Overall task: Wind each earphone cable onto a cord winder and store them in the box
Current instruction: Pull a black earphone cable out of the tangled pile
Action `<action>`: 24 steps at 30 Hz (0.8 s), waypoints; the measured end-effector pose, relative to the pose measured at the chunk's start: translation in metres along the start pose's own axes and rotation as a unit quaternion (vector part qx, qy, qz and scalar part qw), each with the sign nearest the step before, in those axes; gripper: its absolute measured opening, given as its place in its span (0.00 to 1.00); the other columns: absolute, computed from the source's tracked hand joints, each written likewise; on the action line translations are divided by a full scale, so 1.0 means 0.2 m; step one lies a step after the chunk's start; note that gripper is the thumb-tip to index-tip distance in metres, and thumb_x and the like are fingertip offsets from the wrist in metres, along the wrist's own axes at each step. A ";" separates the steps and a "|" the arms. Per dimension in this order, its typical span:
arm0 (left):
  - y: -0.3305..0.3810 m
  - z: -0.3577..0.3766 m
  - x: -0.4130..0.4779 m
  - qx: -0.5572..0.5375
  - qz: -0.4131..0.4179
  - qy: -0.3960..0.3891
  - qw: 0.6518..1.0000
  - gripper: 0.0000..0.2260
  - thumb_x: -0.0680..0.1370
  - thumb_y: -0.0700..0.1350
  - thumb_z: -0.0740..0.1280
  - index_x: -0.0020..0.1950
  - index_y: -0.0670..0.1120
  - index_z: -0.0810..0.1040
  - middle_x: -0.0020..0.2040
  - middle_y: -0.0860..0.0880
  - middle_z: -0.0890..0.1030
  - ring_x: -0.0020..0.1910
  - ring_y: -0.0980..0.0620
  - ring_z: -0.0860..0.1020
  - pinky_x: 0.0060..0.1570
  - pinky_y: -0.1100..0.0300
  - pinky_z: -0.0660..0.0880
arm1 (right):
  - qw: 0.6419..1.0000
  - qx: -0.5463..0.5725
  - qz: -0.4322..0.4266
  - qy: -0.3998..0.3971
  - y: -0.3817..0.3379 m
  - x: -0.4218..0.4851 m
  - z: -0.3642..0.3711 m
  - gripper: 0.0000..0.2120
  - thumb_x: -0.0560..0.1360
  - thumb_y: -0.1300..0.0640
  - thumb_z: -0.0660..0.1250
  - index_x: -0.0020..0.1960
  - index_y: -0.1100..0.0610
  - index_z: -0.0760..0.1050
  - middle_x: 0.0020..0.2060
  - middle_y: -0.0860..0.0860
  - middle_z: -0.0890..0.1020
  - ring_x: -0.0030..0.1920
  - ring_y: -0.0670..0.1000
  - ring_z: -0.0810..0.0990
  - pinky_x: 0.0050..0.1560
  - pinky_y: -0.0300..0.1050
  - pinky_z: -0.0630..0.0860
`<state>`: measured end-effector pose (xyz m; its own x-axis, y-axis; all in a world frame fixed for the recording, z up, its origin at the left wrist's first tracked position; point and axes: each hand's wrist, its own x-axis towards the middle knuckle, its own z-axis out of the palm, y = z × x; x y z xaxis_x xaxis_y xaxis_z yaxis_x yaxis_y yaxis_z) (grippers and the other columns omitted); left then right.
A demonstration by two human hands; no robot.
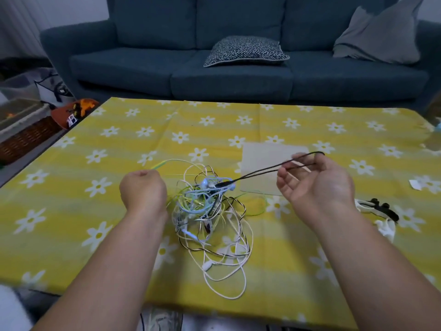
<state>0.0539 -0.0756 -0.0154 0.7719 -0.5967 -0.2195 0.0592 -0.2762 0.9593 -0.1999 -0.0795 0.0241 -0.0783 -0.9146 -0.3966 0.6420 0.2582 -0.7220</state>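
We see a tangle of earphone cables (210,211) lying in the middle of the worktop (310,120), which is covered in a yellow cloth with white flowers. The cables are thin and looped over one another: white, black, pale blue and yellow-green, with small earbuds showing among them.

The left hand (143,189) is at 9 o'clock from the tangle, curled in a fist around a yellow-green cable (160,164) that arcs back into the heap. The right hand (317,185) is at 2 o'clock, palm up, pinching a loop of black cable (253,174) drawn taut out of the tangle.

A pale square sheet (265,161) lies flat beneath that loop. At 3 o'clock lie small white and black pieces (377,207); we cannot tell what they are.
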 end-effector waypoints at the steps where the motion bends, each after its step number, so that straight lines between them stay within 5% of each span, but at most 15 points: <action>1: 0.00 0.01 -0.01 0.010 0.006 -0.039 0.999 0.02 0.69 0.44 0.65 0.39 0.47 0.75 0.32 0.46 0.73 0.34 0.45 0.71 0.38 0.54 0.67 | 0.998 -0.057 -0.008 -0.014 0.01 -0.01 0.01 0.10 0.76 0.58 0.56 0.43 0.58 0.76 0.34 0.57 0.78 0.34 0.56 0.79 0.41 0.45 0.75; 4: -0.03 0.02 -0.07 0.175 0.046 -0.181 0.967 0.15 0.71 0.46 0.73 0.56 0.47 0.76 0.47 0.45 0.80 0.42 0.44 0.79 0.43 0.55 0.73 | 0.980 -0.181 -0.009 -0.084 0.07 -0.03 0.04 0.14 0.79 0.55 0.57 0.47 0.59 0.79 0.37 0.58 0.81 0.39 0.59 0.81 0.43 0.48 0.76; 7: -0.04 0.02 -0.13 0.290 0.129 -0.212 0.924 0.19 0.71 0.45 0.74 0.60 0.48 0.75 0.51 0.48 0.79 0.48 0.44 0.80 0.48 0.53 0.77 | 0.965 -0.231 -0.006 -0.120 0.11 -0.06 0.06 0.12 0.76 0.61 0.59 0.43 0.61 0.81 0.38 0.58 0.81 0.42 0.59 0.80 0.45 0.49 0.75; 12: -0.03 0.03 -0.17 0.298 0.137 -0.248 0.912 0.14 0.71 0.38 0.74 0.54 0.46 0.78 0.38 0.49 0.80 0.37 0.46 0.77 0.41 0.55 0.74 | 0.933 -0.312 -0.036 -0.176 0.14 -0.06 0.06 0.23 0.67 0.78 0.50 0.45 0.62 0.80 0.35 0.57 0.83 0.41 0.59 0.82 0.45 0.48 0.77; 15: -0.03 0.03 -0.18 0.310 0.145 -0.257 0.904 0.08 0.70 0.36 0.75 0.45 0.46 0.80 0.34 0.47 0.78 0.33 0.46 0.75 0.36 0.57 0.72 | 0.870 -0.420 -0.002 -0.259 0.17 -0.08 0.04 0.24 0.68 0.80 0.49 0.46 0.62 0.79 0.37 0.58 0.85 0.41 0.58 0.84 0.52 0.52 0.78; 20: -0.05 0.06 -0.14 0.250 0.139 -0.228 0.931 0.14 0.73 0.31 0.64 0.31 0.45 0.69 0.37 0.39 0.78 0.33 0.47 0.69 0.34 0.58 0.63 | 0.759 -0.573 0.033 -0.307 0.22 -0.06 -0.01 0.25 0.66 0.79 0.53 0.42 0.58 0.84 0.42 0.60 0.86 0.40 0.51 0.84 0.42 0.40 0.79; 22: -0.04 0.07 -0.14 0.173 0.142 -0.205 0.953 0.13 0.75 0.30 0.62 0.33 0.44 0.70 0.40 0.46 0.81 0.36 0.49 0.72 0.33 0.60 0.63 | 0.732 -0.622 0.003 -0.279 0.22 -0.05 -0.02 0.25 0.61 0.74 0.53 0.36 0.54 0.85 0.45 0.61 0.86 0.48 0.59 0.84 0.51 0.53 0.82; 24: -0.01 0.06 -0.15 0.108 0.159 -0.177 0.965 0.11 0.76 0.31 0.63 0.35 0.41 0.71 0.35 0.56 0.81 0.35 0.56 0.74 0.31 0.63 0.65 | 0.747 -0.619 -0.003 -0.243 0.21 -0.04 -0.03 0.24 0.60 0.74 0.52 0.31 0.54 0.82 0.46 0.62 0.85 0.55 0.61 0.83 0.59 0.62 0.77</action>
<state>0.0229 -0.0664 -0.0133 0.4625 -0.8866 -0.0036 -0.3088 -0.1649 0.9367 -0.1774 -0.0599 -0.0059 0.4004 -0.8447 -0.3552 -0.5771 0.0686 -0.8138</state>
